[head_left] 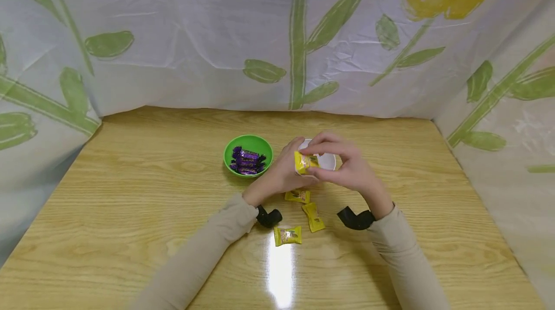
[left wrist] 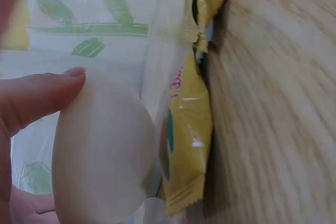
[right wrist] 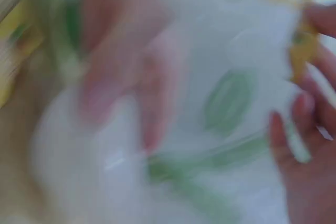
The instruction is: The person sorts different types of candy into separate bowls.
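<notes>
My left hand [head_left: 284, 168] holds a white bowl [head_left: 328, 161] by its side. In the left wrist view, the thumb lies at the rim of the white bowl [left wrist: 102, 150]. Over the bowl, my right hand [head_left: 349, 168] pinches a yellow wrapped candy [head_left: 306, 161] between thumb and fingers. The right wrist view, blurred, shows that candy [right wrist: 303, 51] in the fingers at the right edge. Three more yellow candies lie on the table in front of the bowl: one [head_left: 297, 196] close to the left hand, one [head_left: 313, 217] behind it, and one [head_left: 288, 236] nearest me.
To the left of the left hand stands a green bowl [head_left: 230, 157] with several purple wrapped candies [head_left: 248, 161] in it. Black straps [head_left: 355, 218] stick out at the wrists. A flower-painted cloth [head_left: 208, 50] hangs behind and beside the wooden table [head_left: 143, 175].
</notes>
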Motion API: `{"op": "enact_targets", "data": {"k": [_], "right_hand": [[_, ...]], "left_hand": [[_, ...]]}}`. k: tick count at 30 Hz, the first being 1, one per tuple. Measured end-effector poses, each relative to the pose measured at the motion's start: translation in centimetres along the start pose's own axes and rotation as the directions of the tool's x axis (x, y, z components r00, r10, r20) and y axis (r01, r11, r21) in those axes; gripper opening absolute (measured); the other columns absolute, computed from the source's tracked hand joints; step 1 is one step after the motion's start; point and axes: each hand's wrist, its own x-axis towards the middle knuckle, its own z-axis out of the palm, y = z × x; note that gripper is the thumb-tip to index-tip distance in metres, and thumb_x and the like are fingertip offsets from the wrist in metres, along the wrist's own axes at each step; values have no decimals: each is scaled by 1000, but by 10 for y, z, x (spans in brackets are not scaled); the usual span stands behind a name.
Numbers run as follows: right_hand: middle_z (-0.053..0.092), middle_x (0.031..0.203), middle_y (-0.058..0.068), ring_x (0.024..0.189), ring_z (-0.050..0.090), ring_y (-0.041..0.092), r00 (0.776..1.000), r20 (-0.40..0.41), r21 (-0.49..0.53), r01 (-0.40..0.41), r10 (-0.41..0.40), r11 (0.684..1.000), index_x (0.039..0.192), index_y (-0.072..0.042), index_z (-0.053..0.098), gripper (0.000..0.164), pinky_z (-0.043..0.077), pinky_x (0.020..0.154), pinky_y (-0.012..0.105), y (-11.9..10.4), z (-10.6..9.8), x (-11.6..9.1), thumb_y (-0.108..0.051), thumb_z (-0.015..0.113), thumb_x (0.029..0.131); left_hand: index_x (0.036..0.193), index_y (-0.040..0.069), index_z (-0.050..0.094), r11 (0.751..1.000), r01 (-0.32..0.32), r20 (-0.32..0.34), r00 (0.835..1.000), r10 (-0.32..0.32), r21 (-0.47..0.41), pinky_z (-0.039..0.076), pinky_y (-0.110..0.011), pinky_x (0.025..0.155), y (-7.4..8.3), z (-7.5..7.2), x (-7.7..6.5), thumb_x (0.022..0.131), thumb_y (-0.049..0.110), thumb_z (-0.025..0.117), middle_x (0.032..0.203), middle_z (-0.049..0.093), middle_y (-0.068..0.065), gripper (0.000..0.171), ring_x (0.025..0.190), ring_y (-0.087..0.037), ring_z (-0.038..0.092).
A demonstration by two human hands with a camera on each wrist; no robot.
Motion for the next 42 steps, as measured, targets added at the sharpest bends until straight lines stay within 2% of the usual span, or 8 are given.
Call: {"op": "enact_targets", "data": {"k": [4, 9, 15, 21, 27, 31, 36, 42], "right_hand": [[66, 96, 15, 86, 54, 22, 974, -222, 66, -29, 43, 997, 102, 9, 71, 22, 42, 75, 35, 37, -4, -18, -4, 76, 85], [66, 93, 19, 85, 54, 24, 940, -334, 1, -74, 70, 997, 100, 10, 71, 23, 40, 73, 36, 55, -1, -29, 9, 72, 77], [64, 88, 25, 83, 54, 34, 956, -291, -176, -91, 36, 980, 95, 12, 71, 31, 43, 77, 34, 55, 6, -29, 21, 73, 66], [69, 86, 13, 78, 52, 29, 965, -261, -338, -110, 20, 935, 92, 1, 73, 28, 39, 75, 31, 80, 3, -39, 8, 81, 65], [70, 83, 1, 79, 47, 19, 972, -205, -419, -197, 119, 886, 81, -10, 71, 23, 28, 74, 35, 88, 0, -43, -10, 89, 68], [70, 83, -3, 82, 46, 16, 967, -147, -484, -253, 207, 838, 80, -12, 73, 21, 27, 76, 40, 84, -1, -40, -13, 91, 68], [73, 85, -2, 84, 48, 19, 950, -66, -575, -286, 305, 767, 78, -13, 75, 18, 29, 77, 45, 74, -1, -30, -13, 91, 70], [74, 88, 1, 85, 50, 23, 927, -45, -650, -310, 373, 694, 78, -12, 75, 16, 31, 76, 47, 66, 0, -24, -13, 90, 72]], "left_hand": [[154, -1, 21, 996, 26, -31, 999, -29, -82, 41, -49, 106, 1, 3, 0, 75, 32, 87, 150, 34, -18, 109, 130, -31, 42], [154, -1, 21, 995, 61, -53, 997, -65, -75, 47, -45, 98, 3, 4, -1, 71, 31, 89, 146, 40, -16, 112, 120, -27, 48], [155, -1, 21, 996, 70, -37, 997, -72, -62, 44, -46, 103, 5, 4, -1, 73, 32, 89, 155, 31, -18, 112, 126, -30, 45], [156, 1, 20, 996, 85, -18, 996, -86, -42, 41, -48, 107, 5, 3, 0, 74, 37, 88, 158, 27, -17, 112, 132, -31, 41], [156, 1, 19, 996, 89, -14, 996, -89, -27, 31, -51, 114, 6, 1, 0, 75, 40, 86, 161, 22, -16, 112, 144, -33, 27], [157, 1, 19, 997, 78, -13, 997, -78, -23, 30, -50, 114, 5, 0, 0, 75, 40, 86, 161, 21, -16, 113, 145, -33, 27], [157, 1, 18, 997, 74, -17, 997, -75, -16, 31, -48, 114, 4, 0, 1, 75, 39, 86, 162, 21, -16, 113, 143, -32, 30], [157, 1, 17, 997, 81, -8, 997, -81, -9, 30, -48, 115, 5, 0, 2, 77, 39, 86, 162, 19, -15, 112, 145, -32, 27]]}}
